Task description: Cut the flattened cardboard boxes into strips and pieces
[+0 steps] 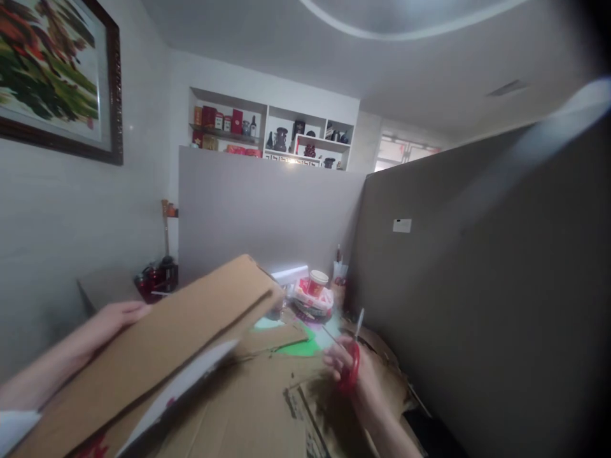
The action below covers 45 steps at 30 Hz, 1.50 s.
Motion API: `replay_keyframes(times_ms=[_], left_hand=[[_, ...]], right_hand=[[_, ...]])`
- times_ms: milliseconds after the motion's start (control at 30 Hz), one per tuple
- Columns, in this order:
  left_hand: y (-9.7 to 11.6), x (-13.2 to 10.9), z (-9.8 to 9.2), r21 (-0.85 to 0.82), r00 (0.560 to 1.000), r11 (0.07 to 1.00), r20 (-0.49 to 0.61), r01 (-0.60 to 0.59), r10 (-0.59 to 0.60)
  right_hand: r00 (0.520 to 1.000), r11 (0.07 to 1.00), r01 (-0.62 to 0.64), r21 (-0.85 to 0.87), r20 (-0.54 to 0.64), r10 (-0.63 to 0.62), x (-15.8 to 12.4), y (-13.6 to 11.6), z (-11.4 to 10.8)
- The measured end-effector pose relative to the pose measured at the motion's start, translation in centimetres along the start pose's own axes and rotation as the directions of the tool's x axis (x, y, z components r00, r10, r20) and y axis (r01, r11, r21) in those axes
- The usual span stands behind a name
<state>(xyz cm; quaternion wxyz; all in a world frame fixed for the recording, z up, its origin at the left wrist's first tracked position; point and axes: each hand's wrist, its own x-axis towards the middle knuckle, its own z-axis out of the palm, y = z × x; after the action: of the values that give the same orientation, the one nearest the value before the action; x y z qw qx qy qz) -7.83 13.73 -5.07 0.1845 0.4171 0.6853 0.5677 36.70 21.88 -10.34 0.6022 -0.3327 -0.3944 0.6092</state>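
My left hand (117, 319) grips the far edge of a large brown cardboard piece (176, 321), which is tilted up across the left side of the view. Its fingers are partly hidden behind the board. In my right hand (358, 375) is a pair of scissors with red handles (351, 369); the blades are spread apart and point away from me. More flattened cardboard (252, 401) with dark printing lies beneath both hands. Between the two hands, a smaller cardboard strip (272, 337) rests over a bright green patch (303, 345).
Behind the cardboard, a paper cup (317, 283) stands on a red and white package (310, 302). A holder with pens (339, 277) is beside them. Grey partitions (267, 216) rise at the back and right. A framed painting (112, 83) hangs on the left wall.
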Motion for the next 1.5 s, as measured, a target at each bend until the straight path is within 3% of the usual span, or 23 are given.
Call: replay_keyframes(times_ms=[133,267,433,533,667,700,800,900,1000,1167,1300,1367,1433,1500], left_hand=[[0.4,-1.0,5.9,0.074,0.958,0.994,0.281,-0.077,0.053],[1.9,-0.9,9.7,0.178,0.886,0.953,0.44,-0.246,0.146],[3.6,0.1,13.3,0.318,0.817,0.826,0.514,-0.465,0.262],[3.9,-1.2,15.5,0.382,0.776,0.72,0.529,-0.579,0.343],[3.9,-5.8,17.6,0.346,0.631,0.597,0.683,-0.724,0.369],[4.0,-6.9,17.8,0.371,0.594,0.553,0.746,-0.746,0.3],[4.2,-8.5,17.7,0.469,0.606,0.503,0.783,-0.726,0.144],[4.2,-7.9,17.1,0.481,0.6,0.474,0.788,-0.738,0.136],[3.9,-6.8,16.4,0.461,0.577,0.421,0.791,-0.781,0.205],[2.9,-6.4,15.2,0.481,0.553,0.274,0.719,-0.833,0.421],[2.0,-6.1,14.1,0.464,0.466,0.175,0.646,-0.869,0.605],[2.3,-5.4,13.3,0.44,0.43,0.185,0.563,-0.879,0.706],[3.4,-4.5,12.4,0.434,0.466,0.276,0.429,-0.858,0.774],[5.1,-3.4,11.3,0.457,0.563,0.41,0.271,-0.789,0.781]], right_hand=[[0.992,0.998,-0.068,-0.01,0.103,0.069,-1.1,1.1,1.5],[0.989,0.998,-0.069,0.004,0.132,0.068,-0.9,1.5,0.5],[1.0,0.998,-0.015,0.063,-0.018,0.017,0.4,1.6,-1.4],[0.992,0.995,0.032,0.089,-0.123,-0.021,0.5,1.8,-1.5],[0.976,0.996,0.06,0.069,-0.212,-0.044,0.0,1.7,-1.3],[0.976,0.996,0.061,0.059,-0.215,-0.047,-0.2,1.6,-1.3],[0.976,0.997,0.074,0.034,-0.206,-0.065,-0.3,1.1,-1.3],[0.977,0.995,0.097,0.022,-0.192,-0.091,-0.3,0.5,-1.4],[0.977,0.991,0.135,0.025,-0.168,-0.129,-0.3,0.0,-1.4],[0.97,0.979,0.193,0.06,-0.162,-0.182,-0.6,-0.7,-1.4],[0.964,0.973,0.219,0.075,-0.173,-0.203,-0.7,-1.2,-1.7],[0.96,0.971,0.227,0.078,-0.186,-0.209,-0.5,-1.4,-1.9],[0.954,0.97,0.231,0.075,-0.212,-0.211,-0.3,-1.3,-2.1],[0.948,0.97,0.234,0.067,-0.236,-0.212,-0.1,-1.2,-2.3]])
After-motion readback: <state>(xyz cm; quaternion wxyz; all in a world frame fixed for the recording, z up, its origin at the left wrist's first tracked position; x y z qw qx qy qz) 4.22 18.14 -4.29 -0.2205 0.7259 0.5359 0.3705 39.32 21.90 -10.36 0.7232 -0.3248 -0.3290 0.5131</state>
